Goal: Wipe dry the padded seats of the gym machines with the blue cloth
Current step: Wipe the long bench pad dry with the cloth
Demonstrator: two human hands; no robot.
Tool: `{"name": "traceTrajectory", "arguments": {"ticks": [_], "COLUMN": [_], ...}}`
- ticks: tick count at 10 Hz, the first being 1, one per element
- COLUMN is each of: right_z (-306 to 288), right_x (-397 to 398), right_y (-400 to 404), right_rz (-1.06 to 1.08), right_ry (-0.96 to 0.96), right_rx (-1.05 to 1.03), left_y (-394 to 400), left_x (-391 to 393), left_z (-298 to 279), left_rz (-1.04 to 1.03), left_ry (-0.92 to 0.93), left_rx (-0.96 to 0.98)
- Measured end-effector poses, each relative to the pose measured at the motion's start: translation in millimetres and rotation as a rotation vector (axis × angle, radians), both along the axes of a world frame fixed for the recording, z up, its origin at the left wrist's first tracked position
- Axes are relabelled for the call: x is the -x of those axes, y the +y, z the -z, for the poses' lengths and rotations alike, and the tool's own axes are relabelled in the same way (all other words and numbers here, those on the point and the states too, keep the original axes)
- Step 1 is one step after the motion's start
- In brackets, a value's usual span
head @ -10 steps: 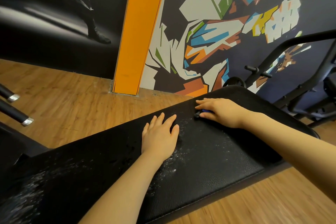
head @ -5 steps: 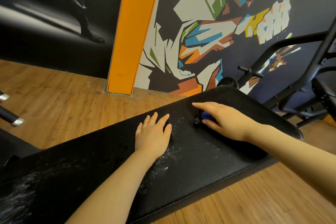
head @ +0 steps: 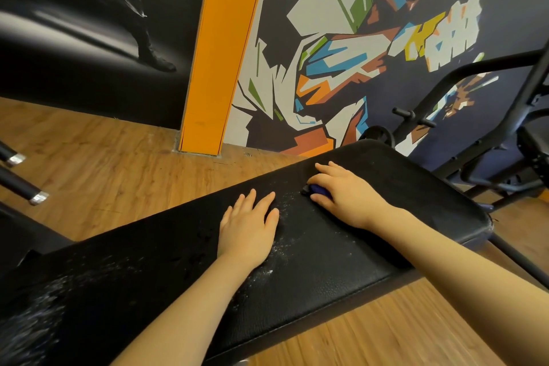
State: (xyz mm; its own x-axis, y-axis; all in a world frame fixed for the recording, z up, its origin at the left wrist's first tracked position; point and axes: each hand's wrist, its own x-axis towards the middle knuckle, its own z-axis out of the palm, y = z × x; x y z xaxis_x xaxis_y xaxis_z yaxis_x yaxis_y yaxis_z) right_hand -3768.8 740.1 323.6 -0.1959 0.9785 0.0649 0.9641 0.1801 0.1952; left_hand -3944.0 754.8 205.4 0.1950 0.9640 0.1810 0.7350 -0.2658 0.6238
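Observation:
A long black padded bench seat [head: 326, 276] runs from lower left to upper right, with wet white speckles near its middle and at its left end. My left hand [head: 248, 227] rests flat on the pad, fingers straight. To its right, my right hand [head: 346, 196] covers the blue cloth [head: 319, 189] and presses it onto the pad; only a small blue edge shows under the curled fingers.
Wooden floor lies around the bench. An orange pillar [head: 225, 53] and a painted wall stand behind. A black machine frame [head: 505, 134] rises at the right. Two chrome-tipped black bars [head: 26, 190] poke in from the left edge.
My right hand with the cloth has slid a little toward me along the pad, near its far edge. My left hand stays flat in the same spot.

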Motion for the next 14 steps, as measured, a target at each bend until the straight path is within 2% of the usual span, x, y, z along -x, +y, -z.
{"name": "traceTrajectory", "arguments": {"ticks": [2,5,7,9,13,14], "right_z": [-3,-12,-6,-1,3,5], "right_x": [1,-14,4,16,-5,-3], "right_y": [-3,-64,-36,-6,-94,-91], "right_rz": [0.008,-0.034,-0.067,-0.011,-0.042,-0.046], "right_ry": [-0.012,-0.008,0.018,0.017,-0.008,0.021], "right_rx": [0.033,0.102,0.024,-0.035,0.007,-0.007], "left_y": [0,0,0,0,3,2], "left_x": [1,2,2,1,3,2], "left_z": [-1,2,2,1,6,5], "left_rz": [0.004,0.013,0.011,0.003,0.022,0.023], "left_ry": [0.004,0.009,0.011,0.005,0.005,0.004], "left_rx": [-0.002,-0.016,-0.018,-0.018,-0.029,-0.029]}}
